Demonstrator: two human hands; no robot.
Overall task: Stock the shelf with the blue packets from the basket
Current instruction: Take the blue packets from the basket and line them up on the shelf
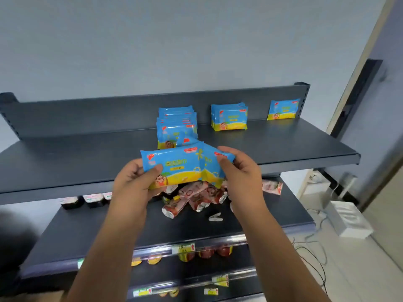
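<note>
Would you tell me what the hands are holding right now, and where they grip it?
Both hold blue packets: left hand at their left end, right hand at their right end.

Blue packet groups (177,127) (229,116) (283,110) on the top shelf (76,158): three; hands (135,182) (242,171): two. White clip (215,218): one; white box (346,219): one.

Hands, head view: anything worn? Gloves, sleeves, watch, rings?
Nothing worn that shows. The left hand and right hand are both bare, with no gloves. No watch, band or ring can be made out, though the picture is a little soft. No sleeves are in view down to the bottom edge of the frame, and there are no tags or markings.
</note>
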